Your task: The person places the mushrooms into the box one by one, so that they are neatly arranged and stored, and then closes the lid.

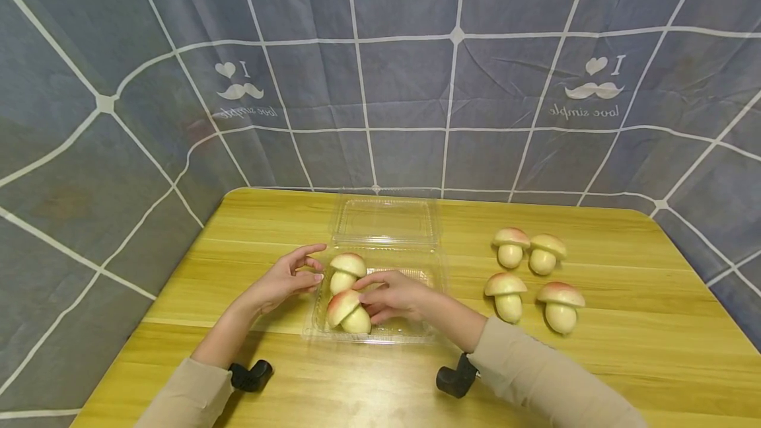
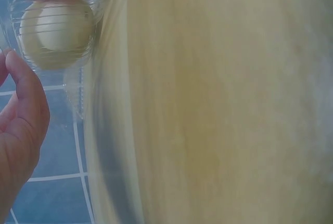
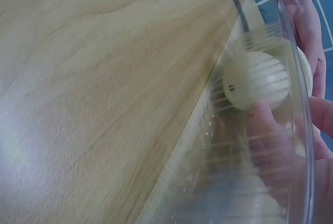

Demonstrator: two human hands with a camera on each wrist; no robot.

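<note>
Clear plastic clamshell box (image 1: 416,332) lying open on a yellow wooden table (image 1: 624,375), lid (image 1: 385,220) folded back flat toward the far edge. Two toy mushrooms inside the tray at its left end: rear mushroom (image 1: 346,271) standing upright, pink-tinged cap on top; front mushroom (image 1: 347,312) tipped over, cap leaning left, pale stem toward the near wall. Right hand (image 1: 395,296) reaching into the tray, fingers curled narrowly and touching the front mushroom on its right side, thumb stretched out above it; firm grip or mere touch not clear from the head view. Seen through the ribbed plastic wall in the right wrist view: same hand's fingertips (image 3: 270,130) just beside the round pale underside of that mushroom (image 3: 255,81). Left hand (image 1: 285,279) just outside the tray's left wall, fingers loosely spread and holding nothing, fingertips near the rear mushroom's cap. Left wrist view blurred: a thumb (image 2: 26,104) close to the tray wall, a pale stem (image 2: 54,34) showing through the plastic. Four more mushrooms (image 1: 535,279) standing upright on the table well to the right of the box, in two rows of two. Beige sleeves (image 1: 535,375) on both arms, a black mount (image 1: 454,378) at each wrist. Grey-blue cloth (image 1: 380,84) with white grid lines behind and beside the table.
</note>
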